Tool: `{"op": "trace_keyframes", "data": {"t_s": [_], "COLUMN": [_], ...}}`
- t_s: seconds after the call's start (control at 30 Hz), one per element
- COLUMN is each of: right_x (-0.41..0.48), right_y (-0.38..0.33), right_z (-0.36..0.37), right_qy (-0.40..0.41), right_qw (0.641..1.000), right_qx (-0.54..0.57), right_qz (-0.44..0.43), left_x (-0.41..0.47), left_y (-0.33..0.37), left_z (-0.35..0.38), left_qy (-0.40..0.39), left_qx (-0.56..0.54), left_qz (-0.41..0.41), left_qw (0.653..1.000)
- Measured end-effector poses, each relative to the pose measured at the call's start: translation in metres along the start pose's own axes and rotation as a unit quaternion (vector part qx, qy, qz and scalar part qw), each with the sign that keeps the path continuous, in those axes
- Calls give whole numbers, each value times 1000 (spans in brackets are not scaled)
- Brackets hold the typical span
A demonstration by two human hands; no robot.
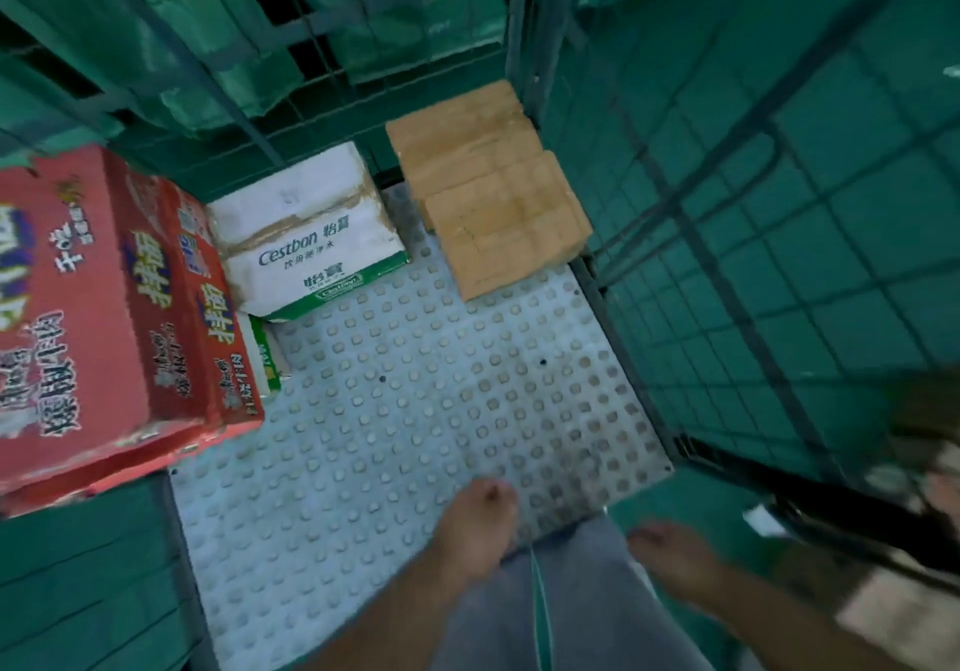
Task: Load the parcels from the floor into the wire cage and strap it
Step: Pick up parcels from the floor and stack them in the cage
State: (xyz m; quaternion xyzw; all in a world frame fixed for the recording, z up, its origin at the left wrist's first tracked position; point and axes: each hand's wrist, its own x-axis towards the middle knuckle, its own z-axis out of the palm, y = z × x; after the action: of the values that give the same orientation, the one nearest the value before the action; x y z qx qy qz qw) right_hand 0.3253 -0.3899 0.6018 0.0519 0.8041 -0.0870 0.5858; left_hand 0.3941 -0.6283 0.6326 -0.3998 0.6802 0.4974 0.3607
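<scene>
Filling the wire cage's (779, 254) left side, the red carton (104, 317) looks stiff and bulky, best lifted by its bottom edges. Brown parcels (493, 192) lie back right, with the white water carton (306, 228) between, likely heavy. The left hand (478, 525) hangs loosely curled and empty; the right hand (670, 551) is too blurred to tell.

The floor panel (415, 410) looks like pale matt plastic, bumpy with raised studs. The wire cage (753, 202) is green-painted metal mesh. The red carton (104, 317) is glossy printed cardboard, and the Cestbon carton (306, 233) is scuffed white cardboard with brown tape (291, 231). The far-right boxes (488, 187) are plain matt brown cardboard.
</scene>
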Motion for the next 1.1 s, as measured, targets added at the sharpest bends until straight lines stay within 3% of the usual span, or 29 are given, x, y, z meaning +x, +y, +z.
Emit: {"op": "trace_keyframes", "data": {"t_s": [0.07, 0.17, 0.3, 0.57, 0.73, 0.9, 1.1], "right_x": [-40, -82, -127, -222, -258, -272, -270], "right_y": [-5, 1, 21, 143, 248, 353, 468], "right_z": [-3, 4, 5, 48, 111, 180, 227], "right_qy": [-5, 55, 98, 165, 201, 208, 195], "right_qw": [999, 992, 975, 944, 884, 831, 794], "right_qx": [33, 104, 189, 285, 416, 505, 560], "right_qz": [-14, -36, -62, -19, 67, 103, 135], "left_x": [-16, -28, -41, -121, -180, -210, -262], "left_y": [11, 27, 53, 83, 77, 65, 52], "left_z": [-19, -37, -17, 142, 261, 373, 487], "left_qy": [0, 15, 5, -151, -229, -250, -256], "left_qx": [55, 119, 187, 362, 452, 506, 540], "left_qz": [49, 70, 109, 212, 243, 264, 255], "left_qw": [997, 990, 976, 895, 827, 782, 760]}}
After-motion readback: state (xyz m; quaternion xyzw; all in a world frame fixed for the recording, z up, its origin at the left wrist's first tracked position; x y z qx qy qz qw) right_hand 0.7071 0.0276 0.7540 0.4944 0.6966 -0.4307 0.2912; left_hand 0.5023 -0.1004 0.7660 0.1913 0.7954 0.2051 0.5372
